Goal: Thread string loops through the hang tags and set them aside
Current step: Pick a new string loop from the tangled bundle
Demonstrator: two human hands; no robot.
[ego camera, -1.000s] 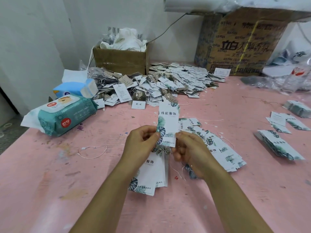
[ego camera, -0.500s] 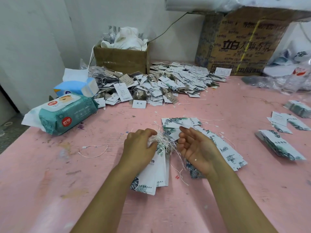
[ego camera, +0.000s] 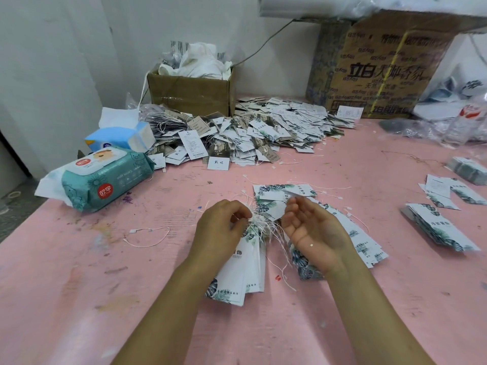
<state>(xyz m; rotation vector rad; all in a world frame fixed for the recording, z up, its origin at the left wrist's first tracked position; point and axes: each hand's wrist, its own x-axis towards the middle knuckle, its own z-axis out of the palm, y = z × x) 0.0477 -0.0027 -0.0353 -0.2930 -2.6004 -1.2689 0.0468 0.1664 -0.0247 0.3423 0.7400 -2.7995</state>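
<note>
My left hand (ego camera: 221, 227) grips the top of a bundle of white leaf-print hang tags (ego camera: 242, 275), where a tuft of white string loops (ego camera: 261, 225) sticks out. The bundle hangs down toward me over the pink table (ego camera: 79, 285). My right hand (ego camera: 313, 230) is palm up just right of the strings, fingers loosely curled, holding nothing. Under and behind it lies a fanned row of the same tags (ego camera: 361, 241), with one tag (ego camera: 284, 189) flat at its far end.
A loose string loop (ego camera: 147, 235) lies left of my hands. A wet-wipes pack (ego camera: 102, 177) and tissue box (ego camera: 121, 138) sit far left. A big heap of tags (ego camera: 250, 133) fronts two cardboard boxes (ego camera: 192, 93). More tag stacks (ego camera: 442, 230) lie right.
A second ago both hands held one tag upright. That tag now lies flat on the fanned row, my right hand has let go and turned palm up, and my left hand keeps the bundle.
</note>
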